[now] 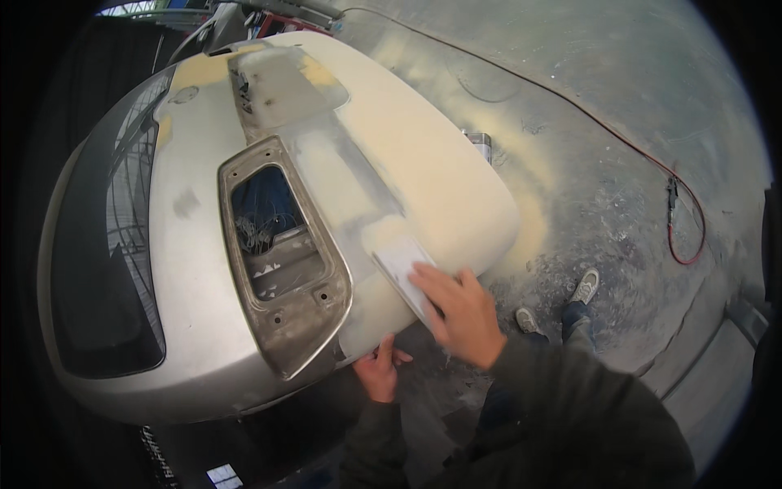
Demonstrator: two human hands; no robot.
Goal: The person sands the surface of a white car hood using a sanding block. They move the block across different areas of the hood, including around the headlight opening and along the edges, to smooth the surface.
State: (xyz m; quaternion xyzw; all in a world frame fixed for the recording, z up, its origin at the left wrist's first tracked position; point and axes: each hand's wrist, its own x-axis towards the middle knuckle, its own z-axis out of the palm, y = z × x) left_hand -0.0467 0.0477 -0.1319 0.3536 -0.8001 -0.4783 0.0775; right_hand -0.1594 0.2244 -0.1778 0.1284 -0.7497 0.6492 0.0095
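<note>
My right hand (463,316) presses a pale, flat sanding block (401,265) against a car's tailgate (195,269); the hand is slightly blurred. Under the block the surface is a mix of cream filler (432,163) and grey sanded patches. Lower down, my left hand (380,373) touches the tailgate's near edge, with the visible fingers apart. Just left of the block lies a bare-metal light opening (285,236), with loose wires inside. The block's underside is hidden.
A dark rear window (106,269) fills the left. On the dusty floor (586,196), a red hose (562,96) runs to a dark fitting (671,202). A metal can (481,143) stands beyond the tailgate's far side. Two feet in light shoes (585,287) show right of my arm.
</note>
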